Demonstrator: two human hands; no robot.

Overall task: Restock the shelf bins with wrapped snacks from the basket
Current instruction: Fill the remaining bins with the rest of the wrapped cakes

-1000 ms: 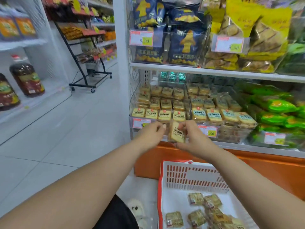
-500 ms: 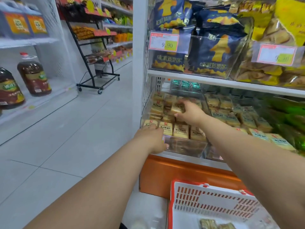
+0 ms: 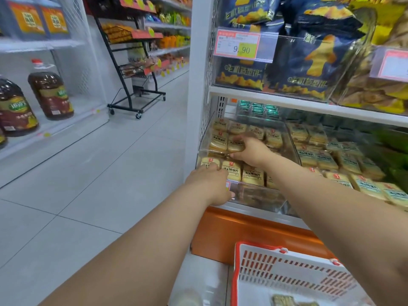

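A: What's the biggest thing here?

B: The white shelf unit, with dark blue snack bags on its upper level behind a 9.90 price tag. Everything else I'll place against the clear bin on the level below.

A: And the basket?

B: The white basket with its red rim sits below the bin, on the floor in front of the orange base; a few wrapped pieces lie at its bottom.

A: What's in the bin?

B: Rows of yellow wrapped snacks, packed side by side, labels facing up and forward. To the right of the bin, a neighbouring bin holds similar packs.

A: The hands?

B: The right hand reaches into the middle of the bin, its grip closed round one wrapped snack, fingers above and thumb beneath. That pack lies roughly flat, its long axis running front to back like its neighbours, label up. The left hand rests at the bin's front left corner, fingers curled over the front wall, touching the front row of packs
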